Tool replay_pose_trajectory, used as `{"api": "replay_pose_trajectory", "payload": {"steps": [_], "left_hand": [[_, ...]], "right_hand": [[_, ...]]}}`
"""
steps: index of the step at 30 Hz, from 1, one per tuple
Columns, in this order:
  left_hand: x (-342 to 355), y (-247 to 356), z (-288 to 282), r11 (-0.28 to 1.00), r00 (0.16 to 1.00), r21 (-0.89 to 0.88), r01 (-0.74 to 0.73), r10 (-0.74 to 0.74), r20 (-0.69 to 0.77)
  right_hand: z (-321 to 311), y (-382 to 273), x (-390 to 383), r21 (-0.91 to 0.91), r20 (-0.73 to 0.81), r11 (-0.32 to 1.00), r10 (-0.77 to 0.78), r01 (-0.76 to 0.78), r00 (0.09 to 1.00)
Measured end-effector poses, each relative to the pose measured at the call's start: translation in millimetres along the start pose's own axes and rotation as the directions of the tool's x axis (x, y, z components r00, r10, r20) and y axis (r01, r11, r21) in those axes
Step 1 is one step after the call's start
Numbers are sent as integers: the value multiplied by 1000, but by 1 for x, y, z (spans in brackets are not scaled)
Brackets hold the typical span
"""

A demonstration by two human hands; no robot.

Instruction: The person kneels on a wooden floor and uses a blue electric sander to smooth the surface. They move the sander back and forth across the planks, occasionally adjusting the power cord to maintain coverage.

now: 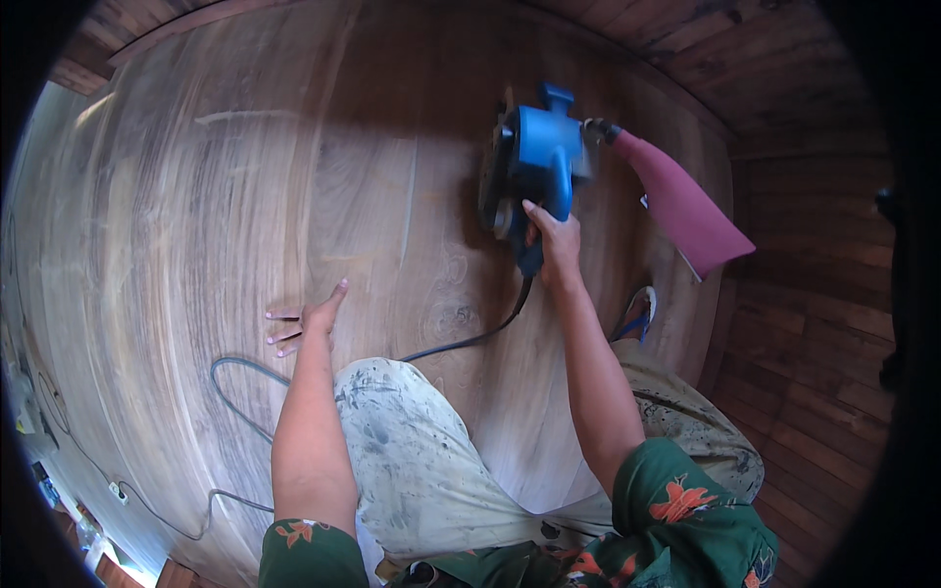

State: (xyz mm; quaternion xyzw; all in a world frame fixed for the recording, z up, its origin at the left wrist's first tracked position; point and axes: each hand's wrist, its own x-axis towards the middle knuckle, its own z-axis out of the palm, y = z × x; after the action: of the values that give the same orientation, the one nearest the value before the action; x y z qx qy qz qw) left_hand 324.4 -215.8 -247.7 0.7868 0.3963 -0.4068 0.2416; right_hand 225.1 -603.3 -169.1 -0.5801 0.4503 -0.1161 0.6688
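A blue belt sander rests on the wide wooden floor, in front of me and a little to the right. My right hand is wrapped round its rear handle. From the sander's right side a dusty red dust bag sticks out and slopes toward me. My left hand is set on the boards to the left, fingers spread and holding nothing. A dark power cord leaves the sander's handle and passes behind my knee.
The cord loops over the floor at left, where a white plug connector lies. Plank walls stand to the right and at the far side. My sandalled foot is right of the cord. Assorted items sit at the lower left.
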Motion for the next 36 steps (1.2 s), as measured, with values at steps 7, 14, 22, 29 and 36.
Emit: {"api": "replay_pose_trajectory", "payload": {"steps": [7,14,22,29,36], "left_hand": [[-12,5,0,1000,999,-27,7,-8,-35],[-1,2,-4,1000,999,7,-7,6,51],[-36,19,-10,999,999,25,43,-44,8],[-2,14,-2,995,958,81,-59,34,284],[-10,19,10,993,993,22,-120,120,-17]], "right_hand": [[-10,12,-47,-16,5,999,39,-38,999],[-11,20,-91,20,-5,997,76,-76,997],[5,4,-44,115,42,991,-81,76,996],[43,-23,96,148,110,980,-153,136,982],[23,-27,138,375,259,918,28,-127,965]]}}
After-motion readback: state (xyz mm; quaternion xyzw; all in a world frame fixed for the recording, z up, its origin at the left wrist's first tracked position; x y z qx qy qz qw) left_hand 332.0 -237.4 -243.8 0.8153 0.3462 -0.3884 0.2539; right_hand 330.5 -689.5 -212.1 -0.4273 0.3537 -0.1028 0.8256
